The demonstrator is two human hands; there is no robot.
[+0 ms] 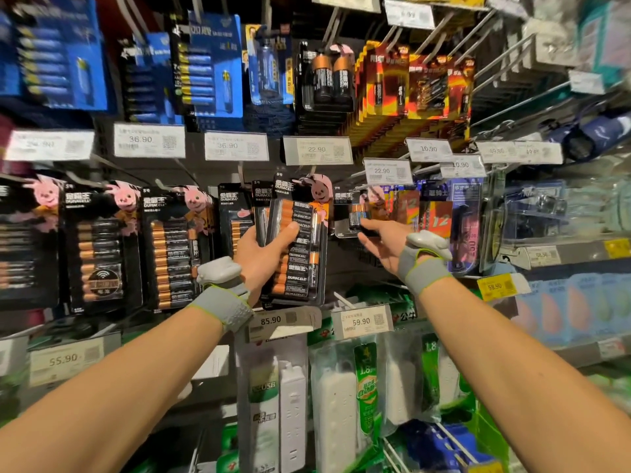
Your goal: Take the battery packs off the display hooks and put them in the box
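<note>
Leftmost battery pack [20, 240], edge-cropped, blurred

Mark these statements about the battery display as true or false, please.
1. The left hand grips several Duracell battery packs. True.
2. The right hand holds a power strip. False: it is open and reaches toward a small Duracell pack; the power strips hang lower.
3. The price label just below the gripped packs reads 85.90. True.
4. The packs hanging at the top left are red. False: those are blue battery packs.
</note>
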